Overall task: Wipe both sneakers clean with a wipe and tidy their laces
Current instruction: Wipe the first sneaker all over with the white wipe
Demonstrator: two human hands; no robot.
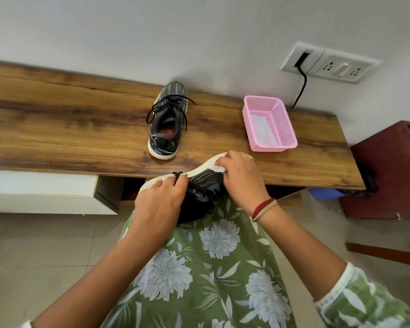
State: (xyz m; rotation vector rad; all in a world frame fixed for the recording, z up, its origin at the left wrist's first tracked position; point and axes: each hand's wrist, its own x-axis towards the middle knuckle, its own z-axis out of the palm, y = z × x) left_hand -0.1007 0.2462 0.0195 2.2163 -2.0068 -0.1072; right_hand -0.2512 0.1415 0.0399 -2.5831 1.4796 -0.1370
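Note:
One dark sneaker [167, 121] with a white sole stands upright on the wooden shelf [69, 129], its black laces loose and spread out. The second dark sneaker [199, 190] lies tilted on its side in front of my body, sole turned toward the shelf. My left hand [160, 204] grips this sneaker at its heel end, fingers curled over the sole and a lace. My right hand [240, 176] pinches a small white wipe [219, 168] and presses it against the sneaker near the sole's edge by the toe.
A pink plastic basket [287, 129] with something white inside sits on the shelf to the right. A wall socket with a black cable [302, 86] is above it. A dark red cabinet [388, 171] stands at the right.

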